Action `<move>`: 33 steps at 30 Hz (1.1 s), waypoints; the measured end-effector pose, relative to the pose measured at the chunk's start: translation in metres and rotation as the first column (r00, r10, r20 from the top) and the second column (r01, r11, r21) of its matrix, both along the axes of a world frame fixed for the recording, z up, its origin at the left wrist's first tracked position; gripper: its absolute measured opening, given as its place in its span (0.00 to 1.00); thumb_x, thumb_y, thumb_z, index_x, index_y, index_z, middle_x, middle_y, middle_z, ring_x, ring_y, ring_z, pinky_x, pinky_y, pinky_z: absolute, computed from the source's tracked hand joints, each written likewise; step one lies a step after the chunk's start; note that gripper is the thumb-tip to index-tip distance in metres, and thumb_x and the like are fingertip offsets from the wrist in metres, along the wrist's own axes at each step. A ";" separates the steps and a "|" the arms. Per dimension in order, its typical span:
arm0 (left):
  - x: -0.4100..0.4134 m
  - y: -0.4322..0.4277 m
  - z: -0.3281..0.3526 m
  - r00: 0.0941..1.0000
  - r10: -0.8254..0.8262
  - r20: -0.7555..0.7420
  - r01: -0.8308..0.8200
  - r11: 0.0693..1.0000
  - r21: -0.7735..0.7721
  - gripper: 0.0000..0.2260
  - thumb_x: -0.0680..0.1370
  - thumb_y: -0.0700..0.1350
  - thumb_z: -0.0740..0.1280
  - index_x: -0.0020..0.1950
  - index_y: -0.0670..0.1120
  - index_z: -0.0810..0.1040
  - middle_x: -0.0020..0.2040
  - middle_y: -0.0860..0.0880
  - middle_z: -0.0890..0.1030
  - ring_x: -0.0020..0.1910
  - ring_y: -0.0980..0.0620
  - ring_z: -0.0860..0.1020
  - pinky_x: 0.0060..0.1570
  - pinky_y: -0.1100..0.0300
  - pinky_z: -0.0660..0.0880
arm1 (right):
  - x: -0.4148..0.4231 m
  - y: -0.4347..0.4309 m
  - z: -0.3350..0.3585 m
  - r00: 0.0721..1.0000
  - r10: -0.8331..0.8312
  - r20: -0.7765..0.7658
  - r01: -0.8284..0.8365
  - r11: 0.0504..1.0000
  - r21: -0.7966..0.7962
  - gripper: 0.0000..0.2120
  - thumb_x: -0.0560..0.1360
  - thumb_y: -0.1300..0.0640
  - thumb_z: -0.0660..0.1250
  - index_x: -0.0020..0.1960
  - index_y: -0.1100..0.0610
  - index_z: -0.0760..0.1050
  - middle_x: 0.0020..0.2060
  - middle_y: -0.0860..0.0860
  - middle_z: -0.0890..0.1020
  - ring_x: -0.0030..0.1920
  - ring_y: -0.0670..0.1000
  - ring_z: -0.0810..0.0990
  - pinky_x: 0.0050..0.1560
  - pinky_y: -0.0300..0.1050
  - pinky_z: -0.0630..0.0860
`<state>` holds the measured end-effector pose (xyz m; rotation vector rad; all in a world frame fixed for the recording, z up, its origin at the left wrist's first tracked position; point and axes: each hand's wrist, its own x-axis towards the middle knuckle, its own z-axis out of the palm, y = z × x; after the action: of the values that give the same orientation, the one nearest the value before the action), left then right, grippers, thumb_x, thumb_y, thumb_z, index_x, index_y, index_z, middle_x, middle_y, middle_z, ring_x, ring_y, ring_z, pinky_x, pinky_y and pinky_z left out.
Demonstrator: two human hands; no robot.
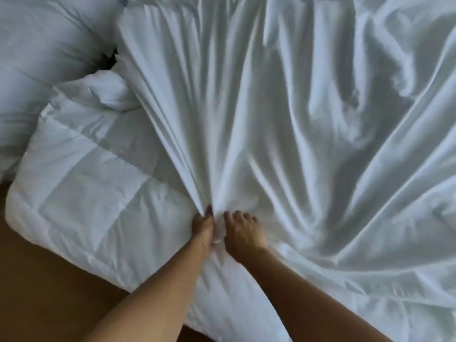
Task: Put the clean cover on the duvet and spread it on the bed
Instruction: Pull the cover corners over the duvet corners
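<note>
Only the head view is covering this moment, looking down over both forearms. The left hand [203, 225] is pinching a bunch of gathered folds of the duvet cover [283, 134] between thumb and fingertips. Just beside it, the right hand [243, 233] is curling its fingers into the same cloth. Both are holding it at the near edge of the bed, which is itself lying hidden under the bedding. The cover is fanning out from the two hands in long pleats towards the far edge and the right side.

The quilted duvet [81, 183] is lying bare at the near left corner, its right part seemingly running under the cover and its edge overhanging the wooden floor [37, 280]. Pillows [39, 58] are sitting at the far left.

The cover is looking thin, light and smooth, so it is probably slipping easily through a loose pinch; a hem or corner seems a surer hold than bunched cloth. The duvet is looking soft, bulky and limp, and is likely best taken by its corners.
</note>
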<state>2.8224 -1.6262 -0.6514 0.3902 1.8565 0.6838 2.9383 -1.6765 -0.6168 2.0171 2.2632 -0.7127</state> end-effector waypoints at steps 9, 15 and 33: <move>-0.095 0.141 0.035 0.926 -0.058 0.373 0.003 0.989 0.145 0.21 0.82 0.52 0.66 0.71 0.41 0.75 0.66 0.40 0.80 0.66 0.41 0.78 0.68 0.41 0.72 | -0.037 -0.082 -0.018 0.973 -0.221 -0.070 0.185 0.920 -0.347 0.08 0.78 0.57 0.58 0.52 0.49 0.73 0.50 0.51 0.83 0.52 0.59 0.82 0.46 0.48 0.74; -0.147 0.133 0.011 0.984 -0.168 0.063 0.164 0.985 0.058 0.23 0.81 0.58 0.65 0.66 0.40 0.79 0.60 0.40 0.83 0.56 0.41 0.82 0.57 0.42 0.80 | -0.139 0.034 0.004 0.959 -0.280 0.049 0.283 0.955 -0.088 0.26 0.70 0.47 0.64 0.67 0.51 0.66 0.58 0.52 0.73 0.59 0.58 0.74 0.56 0.53 0.71; -0.318 0.456 0.061 0.740 -0.314 0.595 0.262 0.949 0.175 0.22 0.76 0.64 0.70 0.56 0.47 0.80 0.51 0.46 0.82 0.50 0.47 0.80 0.51 0.52 0.75 | -0.351 0.241 -0.018 0.831 -0.528 0.173 0.549 0.830 -0.103 0.20 0.77 0.42 0.64 0.66 0.48 0.72 0.58 0.51 0.80 0.58 0.58 0.79 0.58 0.52 0.75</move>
<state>2.5044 -1.1705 -0.5908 0.4323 1.1097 0.5805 2.5877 -1.4351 -0.6351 2.5567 1.5031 -0.7071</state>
